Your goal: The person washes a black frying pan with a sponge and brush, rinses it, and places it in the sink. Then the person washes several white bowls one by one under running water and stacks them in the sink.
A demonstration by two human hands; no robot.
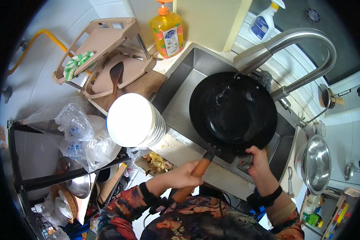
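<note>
Over the stainless steel sink (180,99) is a black wok (234,111), its inside facing up and wet. My left hand (187,178) is closed around its wooden handle (201,168). At the wok's near right rim, my right hand (258,162) has its thumb on the edge and a grey scouring pad (245,161) at its fingers, partly hidden below the rim. The faucet spout (253,57) hangs above the far side of the wok, with a thin trickle of water beneath it. Another steel wool scourer (263,80) lies behind the wok.
A stack of white bowls (132,120) stands left of the sink, near a wooden spatula (116,73) and a beige rack (102,36). An orange soap bottle (168,36) and a spray bottle (262,25) stand behind. Metal basins (317,165) sit at right; plastic bags (78,135) lie left.
</note>
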